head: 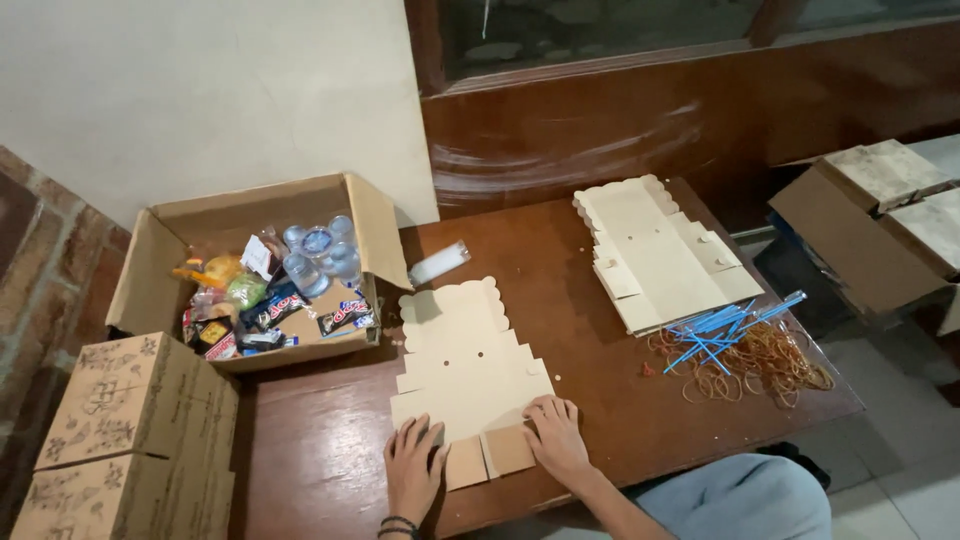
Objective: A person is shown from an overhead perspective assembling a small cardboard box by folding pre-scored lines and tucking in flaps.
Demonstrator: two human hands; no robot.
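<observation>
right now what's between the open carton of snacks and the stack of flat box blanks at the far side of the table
In the head view, a small clear plastic packet lies on the wooden table between the open carton and the stack of blanks; otherwise bare wood.

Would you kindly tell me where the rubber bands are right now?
In the head view, the rubber bands lie in a loose pile at the table's right end, under the blue straws and just below the stack of flat cardboard blanks.

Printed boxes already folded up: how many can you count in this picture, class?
2, stacked at the lower left beside the table: the top box sits on the bottom box. Others may lie out of frame.
</observation>
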